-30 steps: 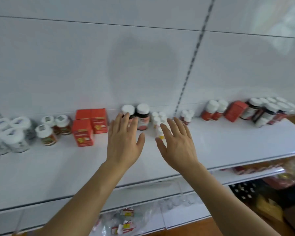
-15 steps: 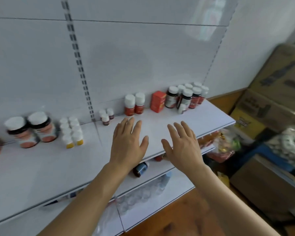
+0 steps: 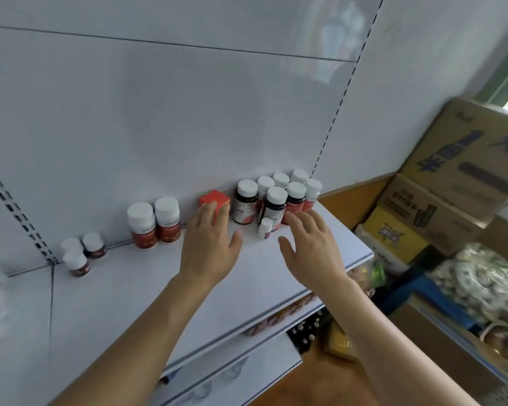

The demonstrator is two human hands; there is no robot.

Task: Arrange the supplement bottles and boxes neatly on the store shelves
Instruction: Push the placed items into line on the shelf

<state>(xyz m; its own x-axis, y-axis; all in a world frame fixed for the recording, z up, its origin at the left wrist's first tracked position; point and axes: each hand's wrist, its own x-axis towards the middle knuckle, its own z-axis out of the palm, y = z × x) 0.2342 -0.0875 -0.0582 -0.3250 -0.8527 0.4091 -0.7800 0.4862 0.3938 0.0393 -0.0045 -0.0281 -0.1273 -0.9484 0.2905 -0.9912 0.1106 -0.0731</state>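
Note:
On the white shelf a red box stands against the back panel. My left hand is stretched out flat with its fingertips in front of that box; whether they touch it I cannot tell. Right of the box stands a cluster of dark white-capped bottles with one tiny bottle in front. My right hand hovers open just before this cluster, holding nothing. Two red-labelled bottles stand left of the box, and three small dark bottles further left.
The shelf's right end lies just past my right hand. Stacked cardboard cartons and a bag of white goods fill the floor at the right. Lower shelves hold more stock below.
The view has swung right along the shelf. Both hands have travelled right and forward, from the middle bottles to the red box and the bottle cluster at the shelf's right end.

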